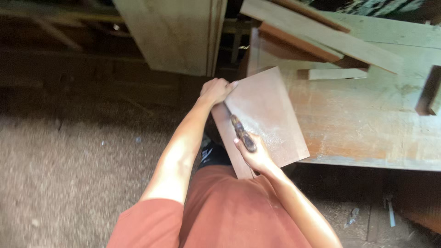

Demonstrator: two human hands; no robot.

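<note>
Now left hand [216,90] fingers gripping board [271,115] top corner; right hand [255,154] fingers closed round tool handle [242,134] on board.

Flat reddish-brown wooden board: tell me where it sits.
The flat reddish-brown wooden board lies mid-frame, overhanging the pale workbench's left edge, between the left hand and right hand.

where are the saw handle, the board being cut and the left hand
saw handle [243,136]: head view, on the dark wooden grip above the right hand's fingers.
board [268,115]: head view, on its dusty reddish top face.
left hand [215,90]: head view, on the back of the hand gripping the board's far corner.
</note>
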